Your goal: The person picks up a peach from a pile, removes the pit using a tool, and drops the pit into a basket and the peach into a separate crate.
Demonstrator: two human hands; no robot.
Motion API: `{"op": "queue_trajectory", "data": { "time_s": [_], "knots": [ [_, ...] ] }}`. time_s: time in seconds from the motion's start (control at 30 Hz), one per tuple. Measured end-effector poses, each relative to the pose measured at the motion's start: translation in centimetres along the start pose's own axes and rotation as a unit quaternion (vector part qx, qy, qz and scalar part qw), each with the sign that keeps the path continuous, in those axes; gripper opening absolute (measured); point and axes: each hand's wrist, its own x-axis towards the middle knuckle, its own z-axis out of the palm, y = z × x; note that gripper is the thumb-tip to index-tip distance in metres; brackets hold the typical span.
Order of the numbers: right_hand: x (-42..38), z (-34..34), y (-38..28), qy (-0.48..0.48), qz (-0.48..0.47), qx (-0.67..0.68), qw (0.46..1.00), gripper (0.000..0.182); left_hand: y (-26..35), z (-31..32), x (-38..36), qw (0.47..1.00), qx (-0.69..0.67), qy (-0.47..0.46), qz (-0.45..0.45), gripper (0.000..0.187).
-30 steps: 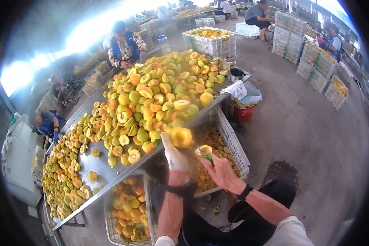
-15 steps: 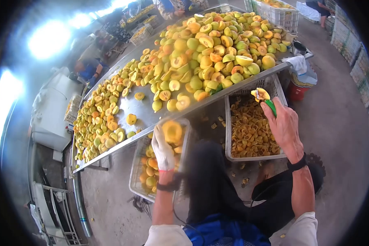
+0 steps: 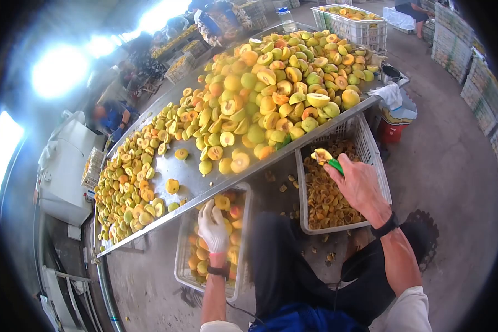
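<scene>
My left hand (image 3: 213, 228), in a white glove, is over a crate (image 3: 178, 260) of peach halves (image 3: 202, 268). Its fingers are stretched out and no fruit shows in them. My right hand (image 3: 361, 187) is bare and wrapped round a green-handled pitting tool (image 3: 335, 165). On the tool's tip sits a yellow peach piece with a brown middle (image 3: 320, 155), which hides most of the metal end. Below that hand stands a second crate (image 3: 302, 213), holding many brownish cut-out pieces (image 3: 329, 202).
A sloping metal table (image 3: 174, 166) bears a large heap of halved peaches (image 3: 282, 94). A metal cup (image 3: 390, 73) and a white cloth (image 3: 390, 97) are at its right end, above a red bucket (image 3: 392, 133). Another person (image 3: 221, 25) is across the table. Crates (image 3: 454, 50) are stacked at right.
My left hand has moved down over the near crate, and the peach half that was by its fingers is no longer there. My right hand has come left and down with the tool.
</scene>
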Motion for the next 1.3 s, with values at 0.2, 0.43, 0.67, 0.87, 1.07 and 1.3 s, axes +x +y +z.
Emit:
{"op": "queue_trajectory", "data": {
  "time_s": [0.2,0.43,0.67,0.87,1.07,1.3],
  "knots": [
    [-0.1,1.0,0.0,-0.011,-0.035,-0.001,0.999,0.035,6.7,4.8,8.2,0.989,-0.115,-0.023,0.085,0.023],
    [1.4,1.3,0.6,-0.007,-0.023,0.016,1.000,0.035,11.3,12.4,15.9,0.986,-0.054,-0.096,0.127,0.030],
    [1.5,2.0,1.6,0.042,-0.052,0.071,0.995,0.034,15.5,19.6,17.5,0.963,0.035,-0.177,0.201,0.048],
    [-0.6,6.5,5.9,-0.018,0.026,-0.056,0.998,0.030,14.8,17.4,18.4,0.961,-0.151,-0.208,0.100,0.047],
    [-1.0,2.4,5.9,0.075,0.007,0.015,0.997,0.026,18.5,7.3,14.1,0.874,-0.386,-0.294,-0.032,0.047],
    [-2.7,0.5,0.0,0.103,-0.123,0.208,0.965,0.022,20.9,2.3,7.4,0.799,-0.451,-0.390,-0.072,0.043]
  ]
}}
